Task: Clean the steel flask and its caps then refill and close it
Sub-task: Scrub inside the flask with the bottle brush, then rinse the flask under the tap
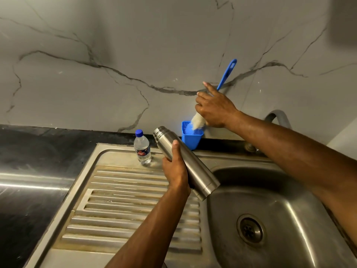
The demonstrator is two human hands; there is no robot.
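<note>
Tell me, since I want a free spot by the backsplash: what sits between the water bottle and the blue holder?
In the head view, the steel flask's capped top end, gripped by the left hand, lies between the water bottle and the blue holder.

Water bottle (142,149): one printed label, dark blue with a red patch, wrapped around the lower body. Lettering is present on the red patch but too small and blurred to read; no brand or number can be made out. Blue cap unmarked as far as visible. No other text, numbers or signs legible anywhere in view.
</note>
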